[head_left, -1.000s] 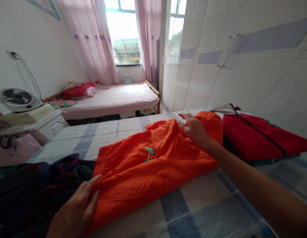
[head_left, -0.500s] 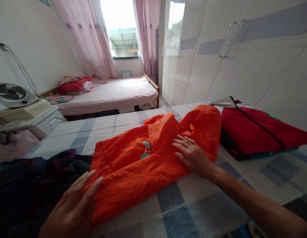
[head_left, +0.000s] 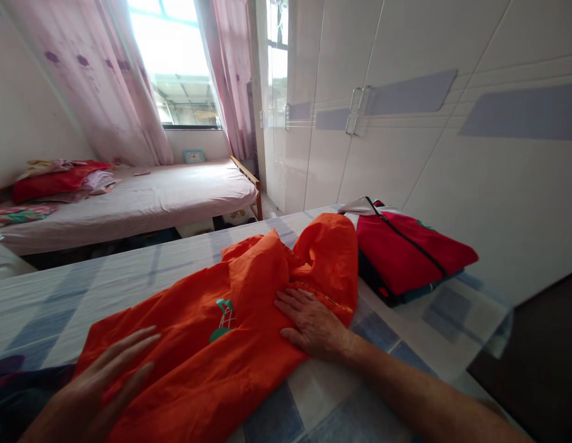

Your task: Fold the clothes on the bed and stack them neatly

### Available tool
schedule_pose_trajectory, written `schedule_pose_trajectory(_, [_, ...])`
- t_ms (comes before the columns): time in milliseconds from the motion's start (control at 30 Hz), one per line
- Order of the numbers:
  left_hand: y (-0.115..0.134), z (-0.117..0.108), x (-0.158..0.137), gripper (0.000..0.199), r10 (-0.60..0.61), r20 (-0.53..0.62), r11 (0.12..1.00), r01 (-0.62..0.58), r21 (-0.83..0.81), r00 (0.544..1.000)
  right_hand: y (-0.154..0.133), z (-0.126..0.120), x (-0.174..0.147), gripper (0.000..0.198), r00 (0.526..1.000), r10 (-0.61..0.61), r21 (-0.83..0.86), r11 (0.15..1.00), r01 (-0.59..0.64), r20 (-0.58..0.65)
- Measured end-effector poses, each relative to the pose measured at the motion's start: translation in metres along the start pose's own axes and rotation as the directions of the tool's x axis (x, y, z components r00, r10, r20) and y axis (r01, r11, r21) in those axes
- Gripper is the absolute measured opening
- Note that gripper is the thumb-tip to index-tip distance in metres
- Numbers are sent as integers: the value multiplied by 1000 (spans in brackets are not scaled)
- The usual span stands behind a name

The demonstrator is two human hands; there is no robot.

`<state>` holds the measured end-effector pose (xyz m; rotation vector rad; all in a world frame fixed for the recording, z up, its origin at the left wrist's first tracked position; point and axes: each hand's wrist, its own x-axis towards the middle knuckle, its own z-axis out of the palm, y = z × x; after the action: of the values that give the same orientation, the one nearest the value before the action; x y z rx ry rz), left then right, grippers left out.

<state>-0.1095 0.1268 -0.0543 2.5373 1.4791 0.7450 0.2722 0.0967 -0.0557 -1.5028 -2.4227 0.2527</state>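
An orange hooded jacket (head_left: 189,363) with a green and white print lies folded on the checked bedsheet (head_left: 120,264). Flat on its upper part, just below the hood, rests my right hand (head_left: 309,323), fingers stretched out. My left hand (head_left: 96,381) is over the lower left end of the jacket with its fingers apart; whether it touches the cloth I cannot tell. Beyond the hood sits a pile of folded clothes, a red garment (head_left: 410,249) with a black stripe on top.
Dark clothing (head_left: 32,394) lies at the lower left, partly behind my left hand. A white wardrobe (head_left: 392,166) lines the right side. Past the sheet stands a second bed (head_left: 175,197) with red bedding (head_left: 59,181), below a curtained window (head_left: 175,67).
My view has swung to the right, so the scene sits further left. Both hands stay over the jacket. Its hood looks slightly flatter near my right hand.
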Motion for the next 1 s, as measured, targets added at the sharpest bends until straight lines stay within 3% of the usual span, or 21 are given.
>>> schedule_pose_trajectory(100, [42,-4,82,44,-100,67,973,111,-204,993,0,0,-1,58,1000,2,18,1000,-2,-5])
schedule_pose_trajectory(200, [75,13,148,51,-221,305,823,345,-452,926,1,1,-1,58,1000,6,34,999,-6,4])
schedule_pose_trajectory(233, [82,22,164,51,-255,362,741,421,-523,897,1,1,0,59,1000,8,38,999,-8,7])
schedule_pose_trajectory(300, [89,40,186,52,-294,374,692,466,-552,880,2,1,0,59,1000,10,43,999,-11,14])
schedule_pose_trajectory(433, [86,66,207,42,-370,317,693,487,-532,873,4,3,1,60,1000,19,54,998,-20,22])
schedule_pose_trajectory(600, [87,71,216,23,-389,271,698,474,-537,881,3,4,0,59,1000,15,64,998,-15,7])
schedule_pose_trajectory(733, [104,40,209,28,-291,195,676,345,-651,937,2,2,-1,56,1000,4,67,998,-3,-11])
schedule_pose_trajectory(800, [111,15,191,29,-212,112,690,229,-687,971,2,2,-2,54,999,-9,64,998,11,-31])
schedule_pose_trajectory(900, [106,-18,144,12,43,26,806,-19,-592,999,4,4,-2,50,997,-31,47,998,34,-71])
schedule_pose_trajectory(967, [93,-29,106,14,193,138,874,-106,-475,971,4,5,-1,49,995,-42,31,998,45,-88])
schedule_pose_trajectory(1000, [86,-32,88,18,201,206,901,-98,-422,958,5,6,-1,48,994,-48,22,999,50,-94])
